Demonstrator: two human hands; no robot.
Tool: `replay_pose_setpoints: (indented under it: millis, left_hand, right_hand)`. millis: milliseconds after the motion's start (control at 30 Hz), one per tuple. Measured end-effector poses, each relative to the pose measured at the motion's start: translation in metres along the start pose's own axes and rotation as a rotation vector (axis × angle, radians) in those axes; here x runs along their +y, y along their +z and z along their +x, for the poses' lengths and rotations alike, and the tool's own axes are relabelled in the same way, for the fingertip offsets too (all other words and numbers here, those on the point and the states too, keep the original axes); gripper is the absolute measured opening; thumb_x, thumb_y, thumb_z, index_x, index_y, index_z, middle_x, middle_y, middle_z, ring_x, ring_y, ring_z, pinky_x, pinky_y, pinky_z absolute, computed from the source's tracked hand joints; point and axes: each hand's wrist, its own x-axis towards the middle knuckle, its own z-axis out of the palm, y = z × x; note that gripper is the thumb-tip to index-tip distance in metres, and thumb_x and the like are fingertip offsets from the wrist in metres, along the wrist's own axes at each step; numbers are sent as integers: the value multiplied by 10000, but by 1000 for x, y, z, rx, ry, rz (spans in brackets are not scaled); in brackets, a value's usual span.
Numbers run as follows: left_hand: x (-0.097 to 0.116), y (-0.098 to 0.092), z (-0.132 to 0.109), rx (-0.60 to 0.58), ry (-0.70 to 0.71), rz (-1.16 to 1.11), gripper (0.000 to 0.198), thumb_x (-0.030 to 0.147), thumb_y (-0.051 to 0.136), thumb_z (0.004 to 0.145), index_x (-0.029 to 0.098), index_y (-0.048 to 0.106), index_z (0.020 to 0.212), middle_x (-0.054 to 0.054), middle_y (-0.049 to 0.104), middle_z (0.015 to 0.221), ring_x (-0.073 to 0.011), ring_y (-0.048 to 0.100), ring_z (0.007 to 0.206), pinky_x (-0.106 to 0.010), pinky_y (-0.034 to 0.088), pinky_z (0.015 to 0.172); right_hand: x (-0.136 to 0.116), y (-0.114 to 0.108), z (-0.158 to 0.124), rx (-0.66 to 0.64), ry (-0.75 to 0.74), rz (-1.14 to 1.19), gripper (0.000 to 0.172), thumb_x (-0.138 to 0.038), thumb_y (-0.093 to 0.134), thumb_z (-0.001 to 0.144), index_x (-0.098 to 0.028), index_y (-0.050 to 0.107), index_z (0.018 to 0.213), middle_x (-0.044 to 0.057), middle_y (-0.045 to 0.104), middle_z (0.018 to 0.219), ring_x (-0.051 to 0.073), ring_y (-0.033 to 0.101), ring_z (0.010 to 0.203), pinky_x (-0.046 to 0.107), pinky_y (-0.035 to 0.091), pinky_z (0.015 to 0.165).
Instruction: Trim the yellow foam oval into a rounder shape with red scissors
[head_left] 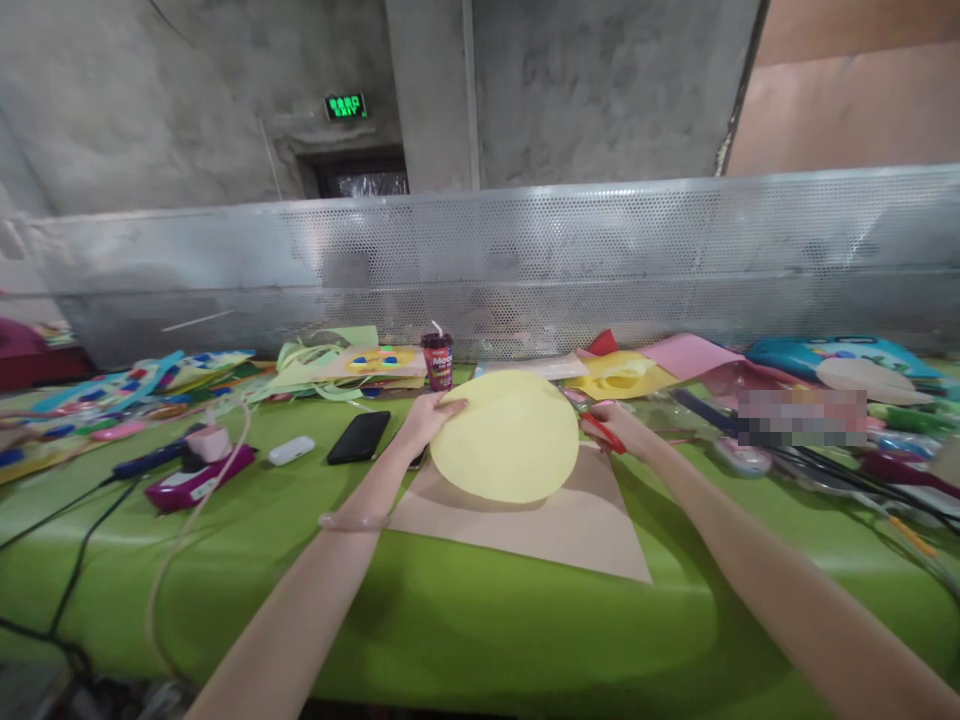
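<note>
A round piece of yellow paper [504, 438] is held up in front of me, its left edge pinched by my left hand [431, 418]. My right hand [621, 428] grips a pair of scissors [604, 434] with red handles at the paper's right edge; the blades are mostly hidden, so I cannot tell whether they touch the paper. Below the yellow paper, a beige sheet [525, 532] lies flat on the green table cover [480, 610].
Left of my arm are a black phone [359, 437], a white earbud case [291, 451] and a purple power strip [199, 480] with cables. A drink cup [438, 362] stands behind. Craft papers [690, 357] and tools clutter the right, before a perforated metal panel [570, 262].
</note>
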Motion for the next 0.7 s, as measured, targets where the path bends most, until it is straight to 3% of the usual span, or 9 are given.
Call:
replay_pose_setpoints:
  millis: [500, 700]
  left_hand:
    - [0, 0, 0, -10, -12, 10, 445, 450, 649, 601, 118, 642, 898, -79, 686, 810, -197, 623, 622, -260, 467, 533]
    - [7, 2, -5, -70, -65, -2, 410, 425, 657, 610, 119, 646, 883, -66, 687, 760, -179, 612, 572, -252, 462, 503]
  right_hand:
    - [-7, -1, -3, 1, -19, -29, 210, -262, 507, 637, -178, 392, 483, -29, 434, 416, 93, 443, 371, 229, 363, 384]
    - [-5, -1, -2, -14, -6, 18, 217, -296, 505, 660, -177, 416, 501, -28, 436, 421, 93, 444, 377, 240, 366, 396]
